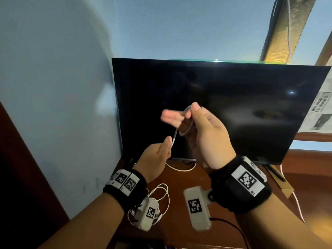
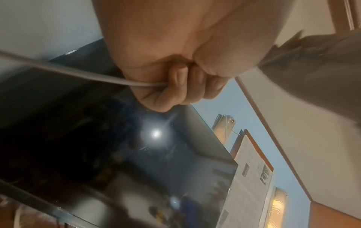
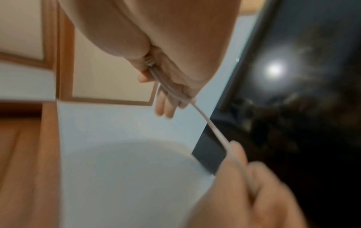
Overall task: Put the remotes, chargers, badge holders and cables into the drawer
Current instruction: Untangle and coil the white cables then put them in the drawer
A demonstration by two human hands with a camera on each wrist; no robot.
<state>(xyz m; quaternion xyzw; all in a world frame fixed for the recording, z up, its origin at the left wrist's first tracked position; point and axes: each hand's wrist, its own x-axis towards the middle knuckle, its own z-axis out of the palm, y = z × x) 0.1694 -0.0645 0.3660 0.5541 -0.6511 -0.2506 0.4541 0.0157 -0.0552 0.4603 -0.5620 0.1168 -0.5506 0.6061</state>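
Observation:
A white cable (image 1: 175, 134) stretches between both hands, held up in front of the dark TV screen. My right hand (image 1: 194, 121) holds a small coil of it looped round the fingers, thumb on top; the loops (image 3: 166, 86) cross the fingers in the right wrist view. My left hand (image 1: 161, 148) sits lower and to the left and pinches the cable's free run (image 2: 97, 77) between thumb and curled fingers. Another white cable (image 1: 159, 196) lies in loose loops on the wooden tabletop under my left wrist. No drawer is in view.
A black TV (image 1: 215, 108) stands on the brown wooden tabletop (image 1: 179, 178) against a blue wall. A white cord (image 1: 179, 168) curls under the TV's lower edge. A thin white wire (image 1: 298, 203) and a cardboard strip (image 1: 283, 184) lie at the right.

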